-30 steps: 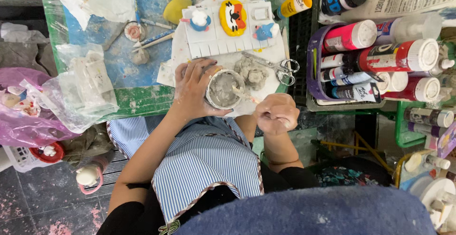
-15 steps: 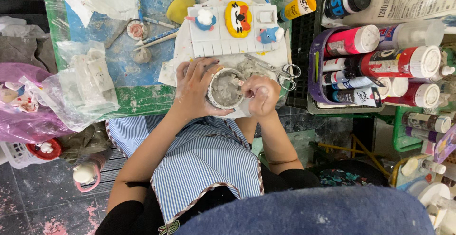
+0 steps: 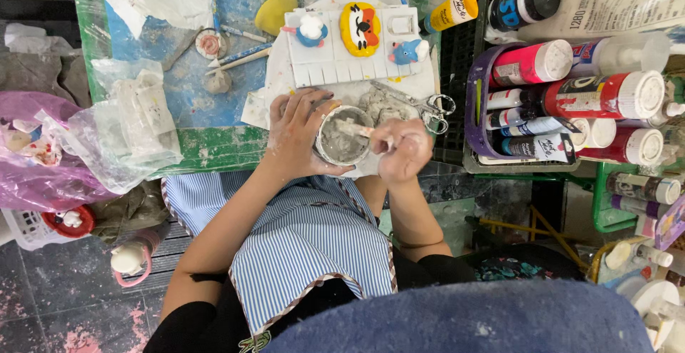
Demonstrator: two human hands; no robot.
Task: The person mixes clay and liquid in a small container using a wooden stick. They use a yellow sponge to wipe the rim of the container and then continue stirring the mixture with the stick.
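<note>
My left hand (image 3: pixel 298 135) is wrapped around a small round cup (image 3: pixel 343 139) of grey wet clay, held at the near edge of the green table (image 3: pixel 214 153). My right hand (image 3: pixel 401 149) is closed on a thin pale stick (image 3: pixel 354 129) whose tip lies in the grey clay. Both hands are smeared with grey. A blue-and-white striped apron (image 3: pixel 307 246) covers my lap below them.
A white tray (image 3: pixel 335 67) carries painted figures: a yellow one (image 3: pixel 359 28) and two blue-and-white ones. Scissors (image 3: pixel 427 103) lie to the right of the cup. A purple basket (image 3: pixel 477 103) of paint bottles stands on the right, and crumpled plastic bags (image 3: pixel 135 117) on the left. Brushes lie on the blue mat (image 3: pixel 178 82).
My right hand has come up from beside my lap to the cup and now has the stick in the clay. My left hand has kept hold of the cup.
</note>
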